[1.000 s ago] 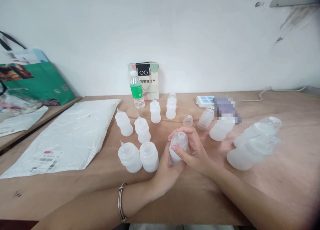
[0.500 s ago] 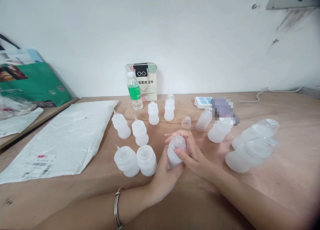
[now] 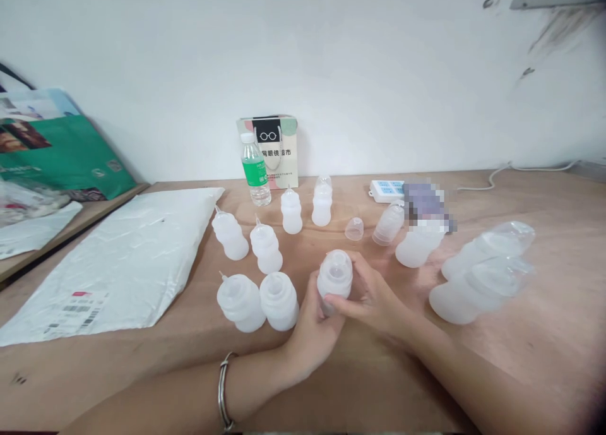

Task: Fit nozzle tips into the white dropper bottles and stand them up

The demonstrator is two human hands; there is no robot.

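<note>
I hold a small translucent white plastic squeeze bottle (image 3: 334,278) upright on the wooden counter (image 3: 360,372), between both hands: my left hand (image 3: 310,331) wraps its base, my right hand (image 3: 374,296) closes around its side, mouth upward.

Soft, even light is filling the scene, bright and a little washed out on the wall (image 3: 379,75). Shadows are staying faint, pooling just under the bottles (image 3: 265,249) and the hands. The table (image 3: 544,359) is bowing at the edges from wide-angle distortion, the corners are darkening, and a pixelated patch (image 3: 428,204) is masking something mid-right. Far-right bottles are looking stretched and slightly soft.
</note>
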